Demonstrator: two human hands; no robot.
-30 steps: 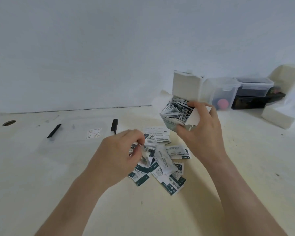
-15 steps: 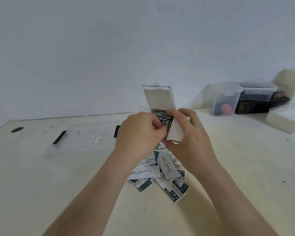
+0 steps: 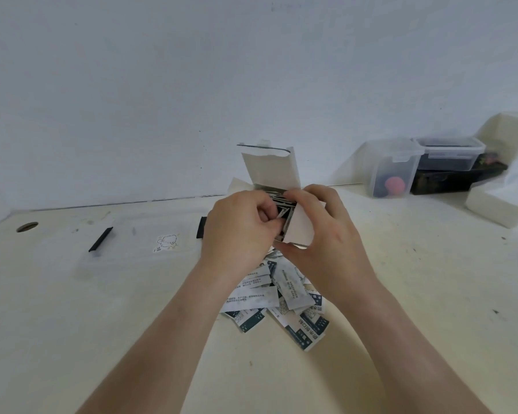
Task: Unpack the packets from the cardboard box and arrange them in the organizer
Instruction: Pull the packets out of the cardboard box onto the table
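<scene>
A small white cardboard box (image 3: 301,227) with its lid flap (image 3: 271,167) standing up is held above the table. My right hand (image 3: 326,231) grips the box from the right and below. My left hand (image 3: 240,231) reaches its curled fingers into the box's open mouth and pinches the dark-and-white packets (image 3: 281,204) packed inside. Below the hands lies a loose pile of white and dark green packets (image 3: 281,297) on the table. A clear lidded organizer (image 3: 393,168) stands at the back right, far from both hands.
A second clear tub (image 3: 449,153) sits on a black case (image 3: 455,179) next to the organizer. White foam blocks (image 3: 494,204) lie at the far right. Two black strips (image 3: 100,239) (image 3: 202,227), a sticker (image 3: 167,242) and a table hole (image 3: 27,227) are to the left.
My left hand left the pile and rose to the box's mouth, its fingers now inside among the packets. My right hand brought the box in closer and turned it more upright.
</scene>
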